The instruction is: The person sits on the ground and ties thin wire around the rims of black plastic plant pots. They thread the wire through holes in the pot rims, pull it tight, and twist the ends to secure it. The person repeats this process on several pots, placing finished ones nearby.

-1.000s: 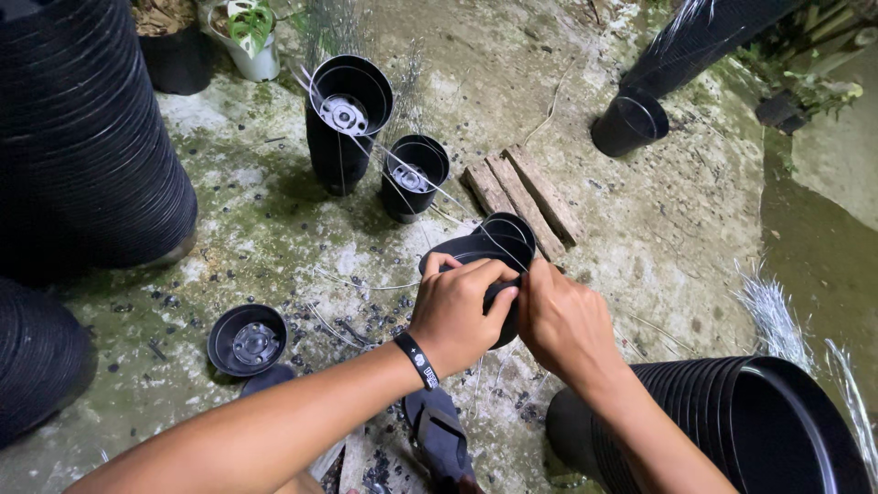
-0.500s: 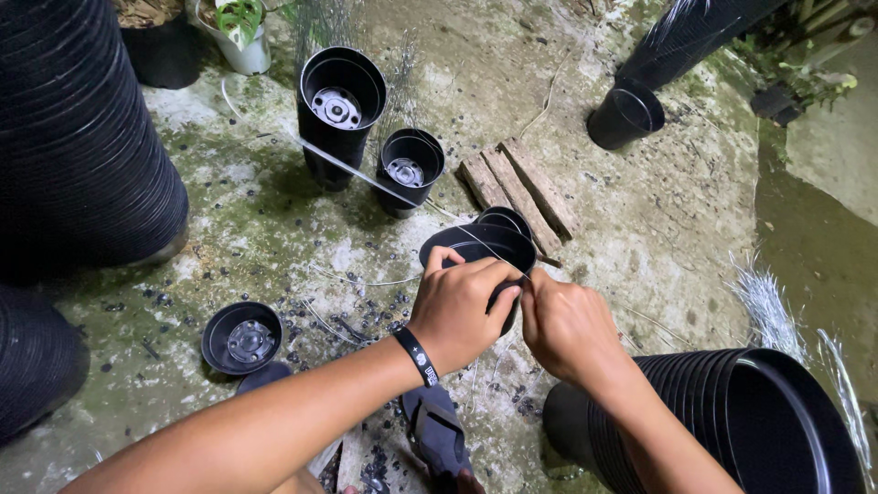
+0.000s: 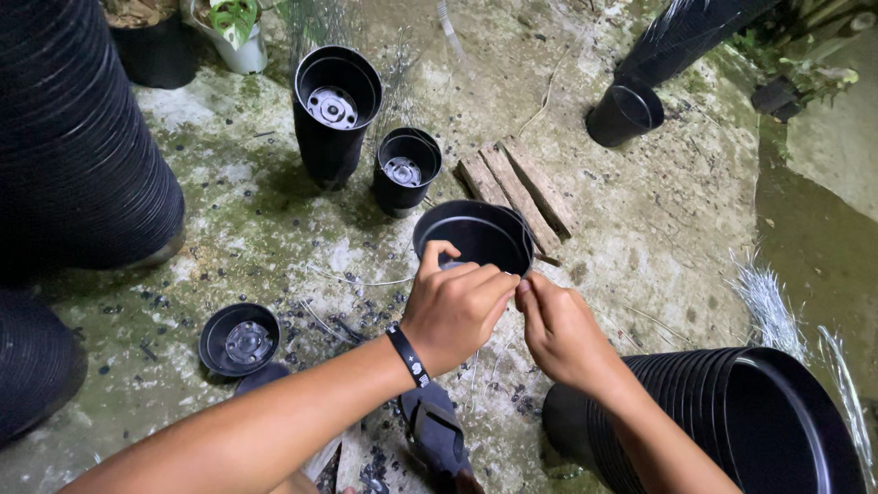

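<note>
Big stuff first: tall nested pot stack [image 3: 78, 137] fills the left edge, a second stack [image 3: 732, 412] lies on its side at lower right, mouth towards the camera. All on a mossy concrete floor [image 3: 658, 229] littered with small black bits.

Mid-size: three upright black pots behind the hands, tallest [image 3: 334, 110] at the back, a shorter one [image 3: 407, 169] just beside it, both showing perforated grey bases inside. A lone pot [image 3: 625, 112] lies well apart at upper right. Short wooden slats [image 3: 517, 187] lie flat just behind the held pot.

The work: black pot [image 3: 476, 236] sits tilted just above the floor, centre frame, mouth up. Left hand [image 3: 453, 311] is closed over its near rim, thumb inside the wall, grip clamped on the pot. Right hand [image 3: 562, 329] is just beside it, thumb and fingers pinched together at the rim; something thin may be in that pinch (wire, probably, too fine to confirm).

Small: shallow saucer pot [image 3: 240, 338] on the floor to the left, a black wristband [image 3: 409, 355] on the left wrist, a sandal [image 3: 437, 439] below the hands, a bundle of thin silvery strands [image 3: 768, 302] at the right.

Risk, as I judge it:
- Thin plastic rim, one-hand clamp: squeeze too hard and the wall buckles or the pot twists out.
- Pinch is tight against the left fingers, so a slip of anything sharp goes into skin.
- Loose debris underfoot, so a dropped small part is hard to find again.
</note>
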